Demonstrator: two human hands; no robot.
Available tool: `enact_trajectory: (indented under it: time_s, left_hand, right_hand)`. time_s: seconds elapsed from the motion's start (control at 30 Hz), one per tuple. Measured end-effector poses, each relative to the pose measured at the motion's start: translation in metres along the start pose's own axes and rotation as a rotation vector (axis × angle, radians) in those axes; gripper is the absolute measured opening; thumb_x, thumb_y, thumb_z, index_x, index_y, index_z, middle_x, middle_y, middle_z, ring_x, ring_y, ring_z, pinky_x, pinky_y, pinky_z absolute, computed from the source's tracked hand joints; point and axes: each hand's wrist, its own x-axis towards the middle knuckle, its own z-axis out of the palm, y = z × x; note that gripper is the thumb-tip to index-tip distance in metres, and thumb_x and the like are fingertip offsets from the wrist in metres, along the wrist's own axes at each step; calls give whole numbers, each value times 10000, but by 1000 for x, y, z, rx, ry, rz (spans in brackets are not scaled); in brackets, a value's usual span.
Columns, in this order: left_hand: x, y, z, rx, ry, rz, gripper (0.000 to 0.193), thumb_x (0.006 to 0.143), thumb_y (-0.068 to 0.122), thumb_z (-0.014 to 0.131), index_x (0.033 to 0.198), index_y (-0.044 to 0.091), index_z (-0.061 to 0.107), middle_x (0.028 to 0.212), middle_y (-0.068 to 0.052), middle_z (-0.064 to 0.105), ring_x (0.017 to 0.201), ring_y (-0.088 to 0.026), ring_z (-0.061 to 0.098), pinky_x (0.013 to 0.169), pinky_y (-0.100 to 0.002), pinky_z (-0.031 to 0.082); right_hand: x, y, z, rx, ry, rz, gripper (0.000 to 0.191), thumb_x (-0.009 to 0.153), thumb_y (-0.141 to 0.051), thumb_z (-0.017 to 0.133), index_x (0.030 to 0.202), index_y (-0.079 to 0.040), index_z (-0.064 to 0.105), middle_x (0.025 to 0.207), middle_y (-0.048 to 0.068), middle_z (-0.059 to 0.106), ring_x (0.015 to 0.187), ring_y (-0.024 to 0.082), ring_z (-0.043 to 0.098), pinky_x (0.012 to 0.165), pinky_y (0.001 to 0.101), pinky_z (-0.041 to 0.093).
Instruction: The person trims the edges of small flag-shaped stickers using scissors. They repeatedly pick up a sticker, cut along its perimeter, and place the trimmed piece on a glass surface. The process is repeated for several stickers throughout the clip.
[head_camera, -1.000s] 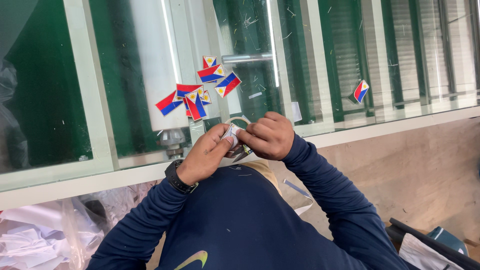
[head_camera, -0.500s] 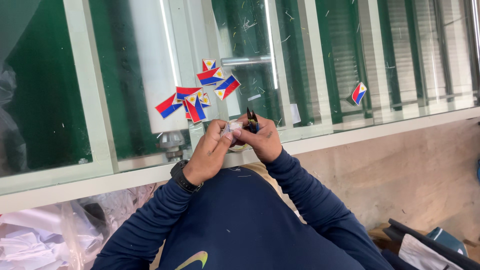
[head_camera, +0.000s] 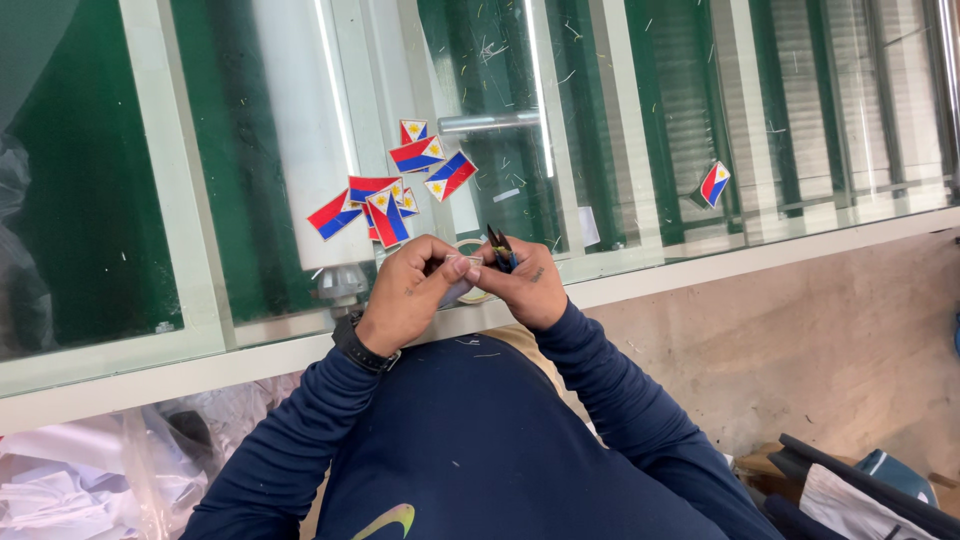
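Both hands meet over the near edge of the glass counter (head_camera: 120, 350), and each grip is closed on something. Left hand (head_camera: 410, 295) pinches a small pale patch (head_camera: 462, 265) between thumb and forefinger, the fingers curled tight about it so that only its upper edge shows; what is on its face cannot be told. Right hand (head_camera: 530, 290) is folded around a small pair of dark snips (head_camera: 499, 247), whose pointed blades stick up just past the knuckles and stand just beside the patch, at its right edge; whether the tips touch the cloth cannot be told. A black wristwatch (head_camera: 362, 350) sits on the left wrist, and both arms wear dark blue sleeves (head_camera: 300, 440). Beyond the patch, farther in on the glass, lies a loose cluster of flag patches (head_camera: 385, 195) in red, blue and white, some overlapping. One more flag patch (head_camera: 714, 183) lies alone, well apart to the right of the held patch.
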Motion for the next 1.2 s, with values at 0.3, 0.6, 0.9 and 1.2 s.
enact_trajectory:
  time_s: [0.3,0.6,0.9,1.2]
  left_hand:
    - [-13,15,10,378,146,243,161,1002,140,640,1048,-3,700,954,-104,714,830,-165,686,744,-293,538]
    - [-29,-32,-1,260,288,129,162,1015,126,610,1076,-12,671,922,-70,714,826,-120,647,753,-284,542]
    - [-48,-63,-68,123,360,111,307,1063,5,441,1369,21,412,1003,-107,583,847,-119,554,776,-276,492]
    - [-36,-17,-44,310,251,129,479,928,109,655,1378,49,504,911,-65,608,740,-136,574,676,-297,497]
  right_hand:
    - [2,11,2,-64,55,-67,139,943,-148,716,930,-10,701,773,-5,629,705,56,530,624,247,436]
    - [-5,26,16,-402,100,-384,94,927,-48,649,1002,-11,692,899,125,667,814,291,669,741,353,525]
    - [-3,42,13,-891,-64,-330,309,784,-232,825,1009,-43,729,922,127,674,746,317,668,662,398,518]
    - [3,48,8,-309,66,-211,115,875,-103,765,944,-22,719,918,58,677,802,183,649,737,307,523]
